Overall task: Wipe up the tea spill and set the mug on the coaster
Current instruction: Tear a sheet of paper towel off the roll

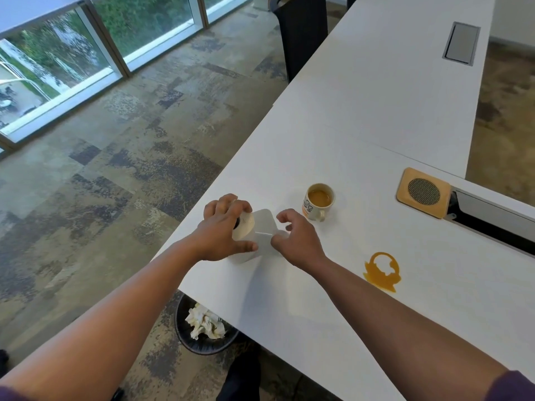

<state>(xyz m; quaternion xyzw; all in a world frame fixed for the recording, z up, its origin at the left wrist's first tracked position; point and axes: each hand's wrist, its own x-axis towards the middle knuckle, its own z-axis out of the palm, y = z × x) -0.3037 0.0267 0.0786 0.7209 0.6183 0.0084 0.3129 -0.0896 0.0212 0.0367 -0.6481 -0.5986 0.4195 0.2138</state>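
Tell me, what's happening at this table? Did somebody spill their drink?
Yes. A person is getting paper to clean up. Their left hand holds a roll of paper towel on the white table, and their right hand pinches the loose sheet to pull it off. The tea spill is not yet wiped. The mug, with tea in it, stands on the table, not on the wooden coaster.

We see a long matt white table [362, 134], smooth. On it we find a soft white paper-towel roll [246, 227], a glossy white ceramic mug [314, 209], and a square pale wooden coaster [405, 195] with a round grey mesh centre. Crumpled white paper [204, 321] fills a black mesh bin [185, 340].
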